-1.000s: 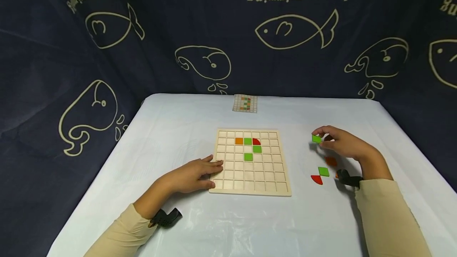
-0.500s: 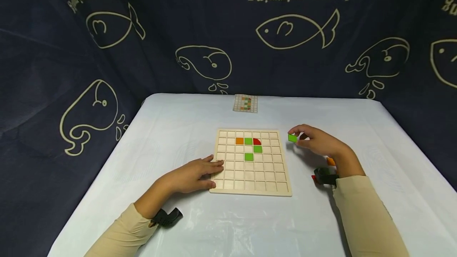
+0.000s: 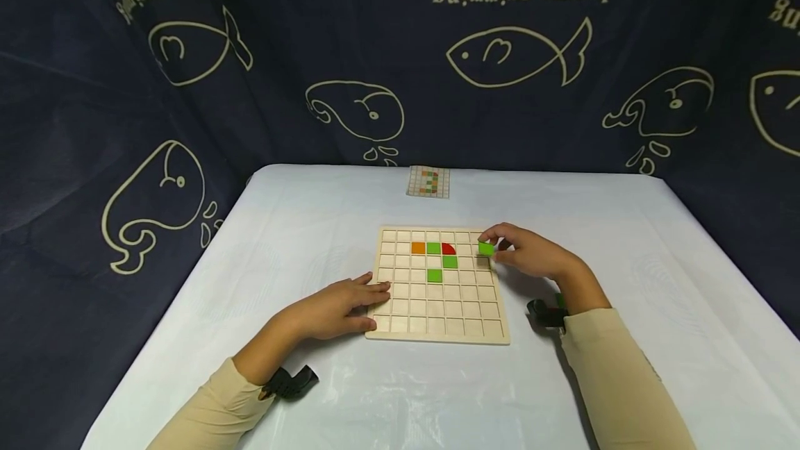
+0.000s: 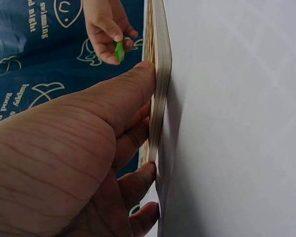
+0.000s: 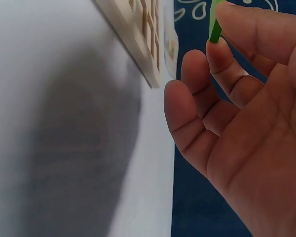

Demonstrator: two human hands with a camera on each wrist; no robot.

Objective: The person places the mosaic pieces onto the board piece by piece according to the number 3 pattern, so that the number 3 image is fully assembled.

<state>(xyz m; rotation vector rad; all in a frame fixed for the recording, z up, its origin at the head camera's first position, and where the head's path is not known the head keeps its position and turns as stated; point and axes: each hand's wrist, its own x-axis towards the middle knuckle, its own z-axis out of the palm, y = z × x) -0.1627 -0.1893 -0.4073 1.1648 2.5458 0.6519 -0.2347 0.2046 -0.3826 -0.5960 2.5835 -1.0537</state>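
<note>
My right hand (image 3: 537,255) pinches a green square tile (image 3: 485,248) between thumb and fingertips, raised over the upper right of a wooden grid board (image 3: 437,311). The right wrist view shows the tile (image 5: 216,27) edge-on, with the other fingers loosely bent. My left hand (image 3: 334,307) rests on the board's left edge, fingers extended over it and thumb (image 4: 130,89) against its side. Lying in the board's cells are an orange tile (image 3: 418,248), a red quarter-circle tile (image 3: 448,248) and three green tiles, one of them lowest (image 3: 434,276).
A small printed card (image 3: 428,182) with a coloured grid pattern lies at the back of the white table (image 3: 325,207). Beside the right wrist a bit of a green tile (image 3: 559,299) shows; the forearm hides what lies there. A dark fish-print curtain (image 3: 375,33) hangs behind.
My right hand has carried the green tile leftward from the loose pieces to above the board's right side. Its forearm now covers those pieces. The left hand and board stay still.
</note>
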